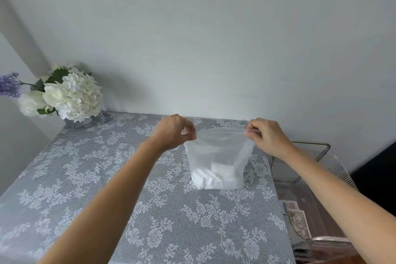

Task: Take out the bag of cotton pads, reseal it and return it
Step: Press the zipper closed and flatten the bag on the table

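A translucent plastic bag of white cotton pads (216, 163) stands upright on the lace-covered table (107, 178), its bottom resting on the cloth. The pads lie heaped in the bag's lower part. My left hand (173, 132) pinches the left end of the bag's top strip. My right hand (265, 135) pinches the right end. The top edge is stretched taut between the two hands.
A clear plastic storage bin (321, 180) sits to the right of the table, with printed packets inside. A vase of white and purple flowers (64, 96) stands at the table's far left corner. A plain wall runs behind.
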Demonstrator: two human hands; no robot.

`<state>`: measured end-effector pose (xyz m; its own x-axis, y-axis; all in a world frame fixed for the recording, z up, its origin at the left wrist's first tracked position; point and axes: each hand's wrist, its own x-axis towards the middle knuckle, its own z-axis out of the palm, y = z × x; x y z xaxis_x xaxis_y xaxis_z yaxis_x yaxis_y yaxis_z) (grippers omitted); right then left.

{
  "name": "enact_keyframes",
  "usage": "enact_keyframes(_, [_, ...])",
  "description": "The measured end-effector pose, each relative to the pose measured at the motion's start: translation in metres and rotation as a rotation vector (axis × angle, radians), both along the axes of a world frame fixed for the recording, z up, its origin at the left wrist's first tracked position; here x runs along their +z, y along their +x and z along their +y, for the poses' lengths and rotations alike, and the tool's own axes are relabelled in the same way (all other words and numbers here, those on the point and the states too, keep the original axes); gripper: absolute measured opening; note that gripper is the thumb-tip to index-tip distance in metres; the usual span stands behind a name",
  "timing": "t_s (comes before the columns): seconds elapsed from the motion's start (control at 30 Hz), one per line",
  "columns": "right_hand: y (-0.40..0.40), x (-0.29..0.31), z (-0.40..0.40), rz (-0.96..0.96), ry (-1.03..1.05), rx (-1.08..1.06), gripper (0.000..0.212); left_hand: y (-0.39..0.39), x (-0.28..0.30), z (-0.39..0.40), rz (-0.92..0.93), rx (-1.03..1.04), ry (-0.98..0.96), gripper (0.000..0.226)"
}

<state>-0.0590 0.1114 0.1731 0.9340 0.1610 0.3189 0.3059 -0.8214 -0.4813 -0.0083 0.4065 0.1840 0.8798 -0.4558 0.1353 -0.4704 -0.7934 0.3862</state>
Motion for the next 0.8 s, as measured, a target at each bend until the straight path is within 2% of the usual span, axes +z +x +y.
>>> enact_keyframes(0.07, [0.0, 0.001, 0.001, 0.01, 0.002, 0.016, 0.009, 0.0, 0.001, -0.002, 0.028, -0.011, -0.007, 0.024])
enact_keyframes(0.13, [-0.001, 0.003, 0.004, 0.024, 0.001, 0.031, 0.012, -0.001, 0.001, -0.005, 0.016, -0.013, -0.028, 0.021])
enact_keyframes(0.4, [-0.002, 0.007, 0.01, 0.002, 0.076, -0.006, 0.006, -0.005, 0.001, -0.007, -0.067, -0.013, -0.068, 0.01])
enact_keyframes(0.57, [-0.002, 0.006, 0.013, 0.054, -0.003, 0.031, 0.012, -0.006, 0.001, -0.01, -0.03, -0.026, 0.009, 0.017])
enact_keyframes(0.8, [-0.006, 0.009, 0.021, 0.04, 0.076, 0.056, 0.009, -0.011, 0.002, -0.019, -0.024, -0.036, -0.074, 0.011])
